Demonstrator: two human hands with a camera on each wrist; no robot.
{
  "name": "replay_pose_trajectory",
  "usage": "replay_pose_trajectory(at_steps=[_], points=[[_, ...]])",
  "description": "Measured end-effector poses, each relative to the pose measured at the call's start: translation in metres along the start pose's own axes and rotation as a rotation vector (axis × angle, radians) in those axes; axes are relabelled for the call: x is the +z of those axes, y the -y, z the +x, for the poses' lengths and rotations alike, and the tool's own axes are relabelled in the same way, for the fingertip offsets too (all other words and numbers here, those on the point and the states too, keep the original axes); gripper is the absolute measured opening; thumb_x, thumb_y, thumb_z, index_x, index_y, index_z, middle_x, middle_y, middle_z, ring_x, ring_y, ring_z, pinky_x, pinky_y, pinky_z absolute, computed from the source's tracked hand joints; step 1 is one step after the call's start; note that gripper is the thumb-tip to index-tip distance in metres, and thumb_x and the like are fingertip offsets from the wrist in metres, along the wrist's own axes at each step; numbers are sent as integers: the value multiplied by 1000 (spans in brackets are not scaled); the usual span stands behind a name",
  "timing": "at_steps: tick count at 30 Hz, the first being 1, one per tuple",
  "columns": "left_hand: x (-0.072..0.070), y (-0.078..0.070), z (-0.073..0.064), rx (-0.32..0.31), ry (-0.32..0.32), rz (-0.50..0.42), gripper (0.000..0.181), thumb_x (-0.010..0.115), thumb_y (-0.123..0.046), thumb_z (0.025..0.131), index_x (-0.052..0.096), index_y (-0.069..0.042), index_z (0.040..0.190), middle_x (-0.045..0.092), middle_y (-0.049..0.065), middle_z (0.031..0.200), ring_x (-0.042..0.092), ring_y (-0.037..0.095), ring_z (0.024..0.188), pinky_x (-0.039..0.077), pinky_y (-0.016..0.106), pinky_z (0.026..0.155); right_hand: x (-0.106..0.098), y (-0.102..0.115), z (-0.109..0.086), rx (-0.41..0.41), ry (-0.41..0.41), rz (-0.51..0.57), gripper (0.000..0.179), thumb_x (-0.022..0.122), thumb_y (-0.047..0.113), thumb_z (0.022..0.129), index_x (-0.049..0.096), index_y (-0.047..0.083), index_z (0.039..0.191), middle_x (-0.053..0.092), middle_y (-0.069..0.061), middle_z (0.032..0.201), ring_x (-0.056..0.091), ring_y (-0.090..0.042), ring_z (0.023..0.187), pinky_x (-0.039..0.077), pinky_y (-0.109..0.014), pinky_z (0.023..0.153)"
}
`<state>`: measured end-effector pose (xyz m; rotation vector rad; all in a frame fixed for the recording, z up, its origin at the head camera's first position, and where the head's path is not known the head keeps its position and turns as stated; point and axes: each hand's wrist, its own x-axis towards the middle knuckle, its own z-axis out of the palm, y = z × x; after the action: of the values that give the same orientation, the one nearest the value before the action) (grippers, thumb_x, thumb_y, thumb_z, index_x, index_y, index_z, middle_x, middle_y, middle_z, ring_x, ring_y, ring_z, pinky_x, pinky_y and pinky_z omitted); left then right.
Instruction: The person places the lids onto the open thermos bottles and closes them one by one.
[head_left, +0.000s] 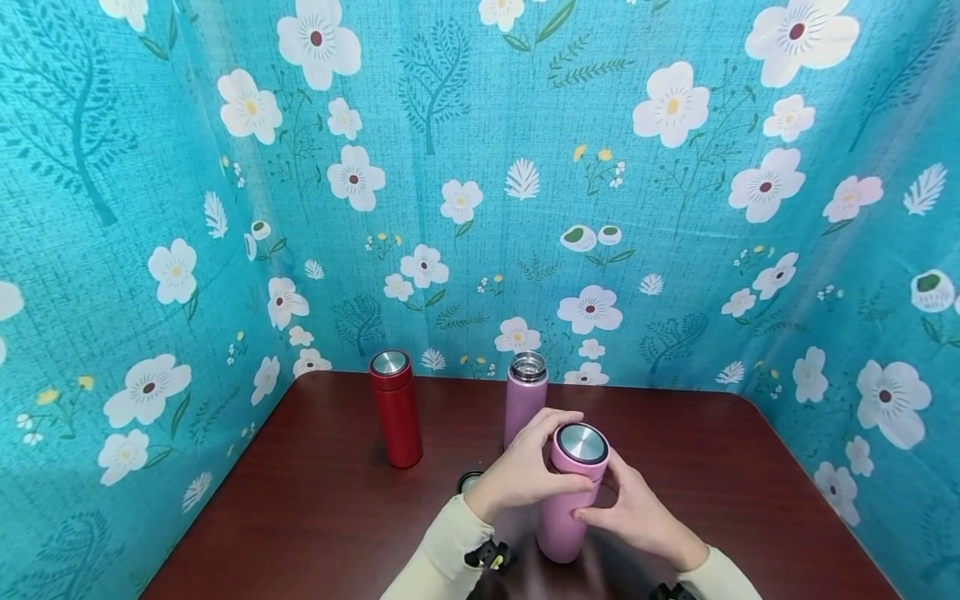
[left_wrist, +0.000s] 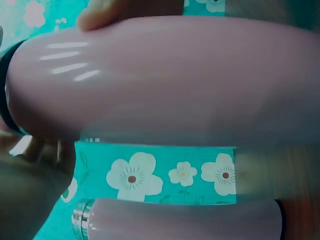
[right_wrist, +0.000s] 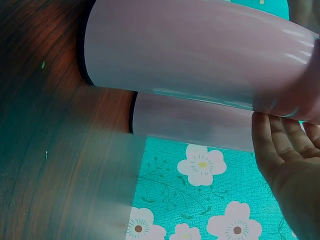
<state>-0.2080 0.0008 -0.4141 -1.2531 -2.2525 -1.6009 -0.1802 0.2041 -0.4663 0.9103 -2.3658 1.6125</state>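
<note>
While two hands hold it from either side, a pink bottle (head_left: 564, 521) stands nearly upright above the near part of the table (head_left: 315, 508); whether its base touches the wood, I cannot tell. Take that bottle as the hub of a clock, with twelve toward the far cloth. From about eight o'clock comes the left hand (head_left: 528, 467), thumb across the front and fingers round the top, pinching the bottle about its steel-topped lid (head_left: 582, 443). From about four o'clock the right hand (head_left: 637, 512) grips the body lower down, thumb in front, fingers behind. Both arms wear cream sleeves (head_left: 446, 546).

At eleven o'clock, just beyond the left hand, a lilac bottle (head_left: 525, 406) stands with its steel mouth uncovered. At ten o'clock, well apart, is a red bottle (head_left: 399, 421), upright with its lid on. Near nine o'clock a dark-rimmed round piece (head_left: 468, 480) shows partly behind the left wrist.

Dark reddish-brown and streaked with grain, the tabletop has rounded far corners at ten and two and bears a tiny green speck (right_wrist: 43, 64). Turquoise cloth (head_left: 480, 125) printed with white flowers, sprigs and blue trees walls the space at nine, twelve and three.
</note>
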Motion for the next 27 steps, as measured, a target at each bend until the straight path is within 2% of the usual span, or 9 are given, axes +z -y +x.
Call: replay_pose_trajectory(at_steps=[4, 8, 14, 20, 27], points=[[-6, 3, 0, -10, 77, -97, 69, 74, -19, 79, 41, -14, 140, 50, -1, 130, 50, 7, 112, 44, 28, 92, 1, -1, 0, 8, -9, 14, 89, 82, 7, 73, 31, 17, 145, 45, -9, 138, 49, -13, 121, 43, -23, 93], [-10, 3, 0, -29, 107, -149, 67, 71, -17, 80, 41, -12, 140, 54, 0, 129, 52, 7, 111, 44, 28, 92, 0, 0, 0, 10, -8, 19, 91, 82, 9, 72, 30, 18, 146, 44, -8, 139, 49, -13, 121, 42, -23, 94], [-6, 2, -1, -79, 30, -154, 67, 77, -14, 76, 47, -14, 136, 59, 0, 121, 54, 7, 103, 47, 26, 86, 0, 2, 1, 9, 11, 19, 90, 81, 13, 74, 29, 19, 147, 43, -6, 140, 48, -14, 122, 42, -24, 95], [-3, 1, -1, -87, -31, -142, 66, 80, -18, 73, 50, -16, 132, 60, -3, 117, 56, 7, 99, 50, 26, 80, 0, 4, 1, 32, 10, 20, 89, 81, 13, 74, 29, 21, 146, 44, -6, 140, 50, -14, 121, 43, -24, 93], [0, -1, 1, -75, -72, -32, 71, 85, -27, 68, 50, -20, 130, 53, -9, 117, 53, 5, 104, 46, 25, 86, 1, 6, -1, 60, 6, 23, 85, 82, 14, 74, 33, 20, 143, 46, -6, 136, 52, -15, 117, 45, -25, 91]])
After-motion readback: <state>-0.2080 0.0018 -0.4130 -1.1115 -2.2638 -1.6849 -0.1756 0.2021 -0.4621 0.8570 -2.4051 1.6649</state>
